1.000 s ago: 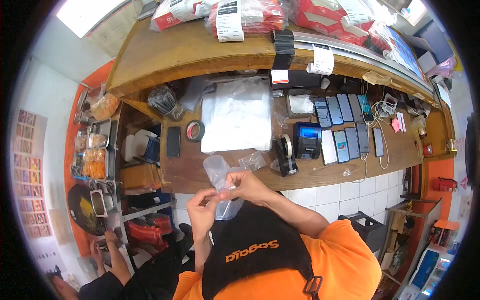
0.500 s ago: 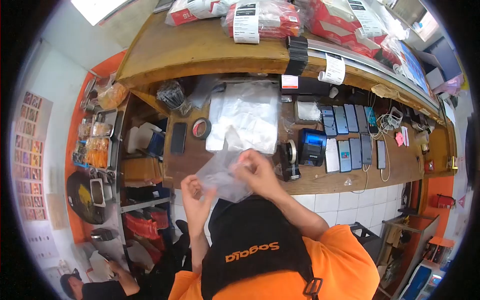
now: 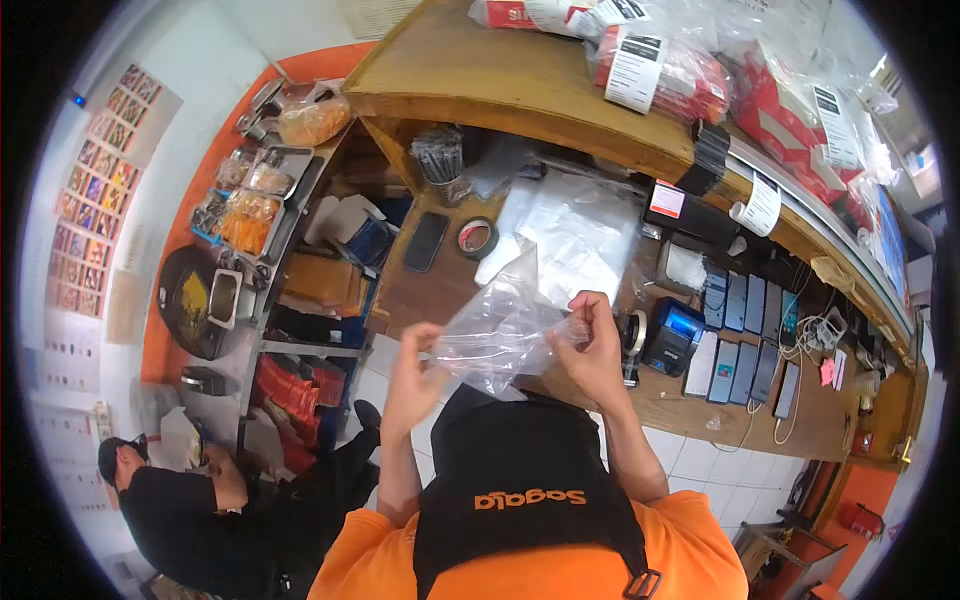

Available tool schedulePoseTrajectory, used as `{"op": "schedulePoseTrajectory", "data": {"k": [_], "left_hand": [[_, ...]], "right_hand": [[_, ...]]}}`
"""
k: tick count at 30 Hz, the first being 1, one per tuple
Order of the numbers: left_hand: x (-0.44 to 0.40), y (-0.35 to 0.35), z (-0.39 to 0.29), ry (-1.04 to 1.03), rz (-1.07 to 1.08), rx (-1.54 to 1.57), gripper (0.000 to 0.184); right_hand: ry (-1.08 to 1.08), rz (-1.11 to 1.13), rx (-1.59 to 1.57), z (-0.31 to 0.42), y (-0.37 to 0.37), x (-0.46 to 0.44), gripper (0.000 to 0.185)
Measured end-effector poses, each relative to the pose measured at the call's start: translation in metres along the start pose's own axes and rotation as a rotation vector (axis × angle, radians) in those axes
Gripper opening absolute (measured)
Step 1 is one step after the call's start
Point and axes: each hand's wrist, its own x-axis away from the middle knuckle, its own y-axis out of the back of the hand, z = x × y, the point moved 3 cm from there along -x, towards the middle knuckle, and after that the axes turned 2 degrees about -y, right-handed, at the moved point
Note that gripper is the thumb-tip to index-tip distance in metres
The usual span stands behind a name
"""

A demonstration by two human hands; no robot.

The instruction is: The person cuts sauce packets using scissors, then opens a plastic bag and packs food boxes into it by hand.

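Observation:
A clear plastic bag (image 3: 500, 335) is stretched between my two hands, above the front edge of the wooden counter. My left hand (image 3: 413, 375) pinches its left side, and my right hand (image 3: 592, 350) grips the right side near the top. Behind the bag lies a stack of flat clear plastic bags (image 3: 570, 225) on the counter. Left of that stack are a roll of black tape (image 3: 477, 237) and a dark phone (image 3: 427, 242). A tape dispenser (image 3: 634, 345) stands just right of my right hand.
Several phones (image 3: 733, 300) with cables lie to the right beside a blue-black label printer (image 3: 673, 338). Labelled red-and-white packages (image 3: 660, 75) sit on the upper shelf (image 3: 520, 75). At lower left, a person in black (image 3: 180, 510) is near a food rack (image 3: 255, 290).
My hands have moved apart, spreading the bag wider between them. The view has turned, shifting the counter rightward, and more of the person at lower left shows.

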Motion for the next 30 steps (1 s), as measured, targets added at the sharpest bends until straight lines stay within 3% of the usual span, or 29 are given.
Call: {"op": "schedulePoseTrajectory", "data": {"k": [2,3,6,7,8,9,11,12,15,16,17,18,20,23,25,27,28,30], "left_hand": [[0.006,-0.012,-0.051,-0.235,-0.021,-0.446,0.051],[0.002,-0.019,-0.082,-0.293,-0.080,-0.527,0.051],[0.003,-0.024,-0.069,-0.260,-0.034,-0.385,0.039],[0.004,-0.026,-0.052,-0.217,0.013,-0.271,0.034],[0.000,-0.019,-0.040,-0.249,-0.099,-0.287,0.015],[0.000,-0.008,-0.031,-0.075,-0.179,-0.211,0.013],[0.014,0.013,-0.013,0.275,-0.328,-0.051,0.011],[0.020,0.016,-0.006,0.220,-0.265,-0.073,0.012],[0.039,0.025,0.009,0.069,-0.060,-0.156,0.017],[0.045,0.032,0.011,0.025,0.036,-0.198,0.021],[0.048,0.036,0.013,-0.019,0.135,-0.239,0.026],[0.051,0.041,-0.003,0.070,0.320,-0.123,0.046],[0.056,0.041,-0.041,0.023,0.259,-0.168,0.051],[0.042,-0.008,-0.057,0.074,-0.039,-0.241,0.048],[0.039,-0.020,-0.030,0.164,-0.192,-0.153,0.039],[0.034,-0.018,0.007,0.259,-0.199,0.081,0.030],[0.037,-0.007,0.011,0.253,-0.259,0.040,0.028],[0.043,0.017,-0.003,0.254,-0.384,-0.039,0.025]], "right_hand": [[-0.107,0.099,0.163,0.008,-0.005,0.000,0.030],[-0.160,0.147,0.247,0.013,-0.006,0.000,0.030],[-0.165,0.376,0.314,0.034,-0.030,0.003,0.028],[0.029,0.377,0.379,0.039,-0.032,0.002,0.031],[0.232,0.370,0.442,0.042,-0.034,-0.002,0.035],[0.437,0.356,0.500,0.045,-0.036,-0.005,0.039],[0.383,0.360,0.701,0.014,-0.025,-0.003,0.037],[0.350,0.363,0.801,-0.003,-0.018,0.001,0.036],[-0.093,0.581,0.791,-0.035,-0.005,-0.001,0.026],[-0.258,0.547,0.678,-0.034,-0.001,-0.007,0.017],[-0.266,0.483,0.555,-0.027,-0.003,-0.011,0.016],[-0.276,0.418,0.434,-0.021,-0.006,-0.013,0.016],[-0.199,0.323,0.249,-0.022,-0.018,-0.010,0.019],[-0.235,0.401,0.239,0.019,-0.043,-0.002,0.015],[-0.062,0.410,0.276,0.040,-0.054,0.002,0.030],[0.164,0.449,0.340,0.047,-0.055,0.004,0.043],[0.390,0.461,0.454,0.046,-0.054,0.004,0.050],[0.420,0.399,0.804,0.028,-0.051,0.011,0.044]]}}
